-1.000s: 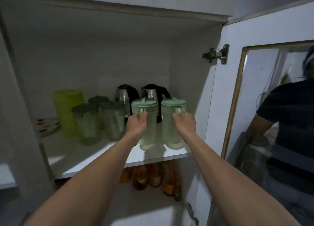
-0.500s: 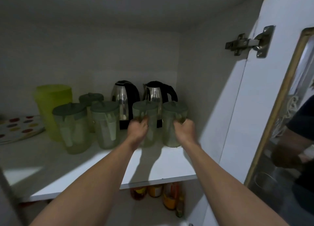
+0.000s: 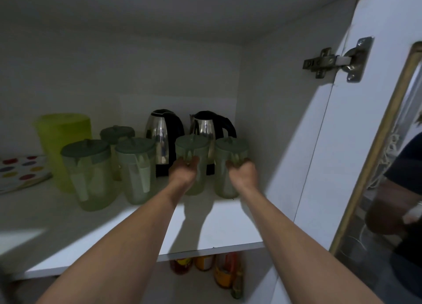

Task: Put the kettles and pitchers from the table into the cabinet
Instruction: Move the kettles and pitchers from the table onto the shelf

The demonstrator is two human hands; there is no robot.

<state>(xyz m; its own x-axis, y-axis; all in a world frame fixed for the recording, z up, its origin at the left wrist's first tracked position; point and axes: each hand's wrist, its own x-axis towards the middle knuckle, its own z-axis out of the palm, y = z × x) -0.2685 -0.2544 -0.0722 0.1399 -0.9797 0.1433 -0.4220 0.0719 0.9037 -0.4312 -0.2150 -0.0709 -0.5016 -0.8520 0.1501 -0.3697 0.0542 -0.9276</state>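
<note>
Now both hands' fingers clenched on pitcher handles; shelf front edge (image 3: pixel 205 250) bare.

Left hand (image 3: pixel 183 171), right hand (image 3: pixel 242 172).

- Left hand (image 3: pixel 184 174) and right hand (image 3: pixel 242 173) each grip a translucent green lidded pitcher on the white cabinet shelf (image 3: pixel 219 230).
- Two steel kettles (image 3: pixel 163 135) stand just behind.

You're looking into a dim cabinet; light from behind you brightens the shelf (image 3: pixel 219 226) front, your arms throw shadows there, kettles (image 3: pixel 159 132) glint, edges blur and bend
</note>
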